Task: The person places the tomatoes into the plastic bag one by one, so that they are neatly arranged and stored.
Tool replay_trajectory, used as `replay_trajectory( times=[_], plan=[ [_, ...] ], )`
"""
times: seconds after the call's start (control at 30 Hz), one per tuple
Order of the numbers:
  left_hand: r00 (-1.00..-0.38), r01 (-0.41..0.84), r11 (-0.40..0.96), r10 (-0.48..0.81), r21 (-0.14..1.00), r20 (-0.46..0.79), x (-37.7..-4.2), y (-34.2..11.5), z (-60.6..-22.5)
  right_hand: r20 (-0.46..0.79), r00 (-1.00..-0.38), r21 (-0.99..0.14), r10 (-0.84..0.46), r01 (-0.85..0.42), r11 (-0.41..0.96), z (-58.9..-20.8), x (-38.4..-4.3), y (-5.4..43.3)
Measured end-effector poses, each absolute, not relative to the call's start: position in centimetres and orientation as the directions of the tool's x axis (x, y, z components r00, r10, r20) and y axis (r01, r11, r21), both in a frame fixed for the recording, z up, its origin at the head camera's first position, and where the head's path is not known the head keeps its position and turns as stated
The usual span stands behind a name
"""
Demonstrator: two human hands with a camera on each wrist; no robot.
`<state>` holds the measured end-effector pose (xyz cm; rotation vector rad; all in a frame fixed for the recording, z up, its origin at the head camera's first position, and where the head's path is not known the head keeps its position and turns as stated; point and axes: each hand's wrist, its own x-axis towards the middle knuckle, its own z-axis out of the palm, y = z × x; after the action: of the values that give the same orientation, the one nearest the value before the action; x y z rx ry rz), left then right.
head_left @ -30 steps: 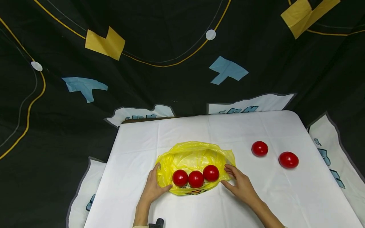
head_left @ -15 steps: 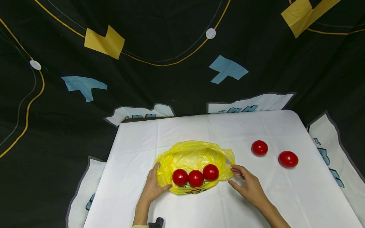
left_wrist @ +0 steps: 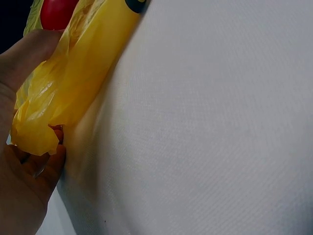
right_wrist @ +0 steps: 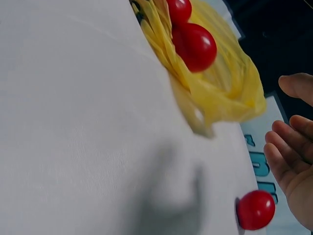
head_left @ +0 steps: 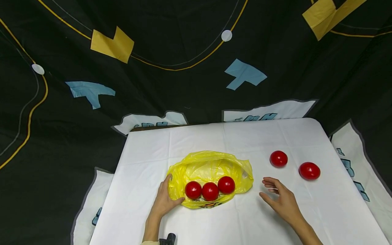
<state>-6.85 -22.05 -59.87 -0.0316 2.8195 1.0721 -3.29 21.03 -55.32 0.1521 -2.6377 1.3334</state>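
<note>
A yellow plastic bag (head_left: pixel 211 160) lies on the white table with its mouth spread wide. Three glossy red, tomato-like balls, one of them the middle ball (head_left: pixel 210 191), sit side by side in its front part. My left hand (head_left: pixel 165 199) grips the bag's left end; in the left wrist view the thumb (left_wrist: pixel 36 46) lies over the plastic and the other fingers are below, partly hidden by it. My right hand (head_left: pixel 281 200) hovers right of the bag, fingers loosely bent and holding nothing. Two more red balls lie beyond it, a nearer one (head_left: pixel 309 171) and a farther one (head_left: pixel 278 159).
White cloth covers the table (head_left: pixel 196 139). Behind it hangs a black curtain (head_left: pixel 183 92) with yellow and blue patches. White printed panels (head_left: pixel 352 163) show past the table's edges. A dark strap piece (head_left: pixel 168 239) is at the left wrist.
My right hand has let go of the bag's right edge and moved right, away from it. The left hand stays on the bag, and the red balls have not moved.
</note>
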Motion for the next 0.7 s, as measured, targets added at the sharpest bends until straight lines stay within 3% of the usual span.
replay_trajectory(
  times=[0.7],
  plan=[
    [-0.99,-0.078,0.741,0.019,0.667,-0.137,-6.9,-22.0,-59.8,0.241,-0.965,-0.786,0.106,-0.13,0.605,-54.5,-2.8,25.1]
  ],
)
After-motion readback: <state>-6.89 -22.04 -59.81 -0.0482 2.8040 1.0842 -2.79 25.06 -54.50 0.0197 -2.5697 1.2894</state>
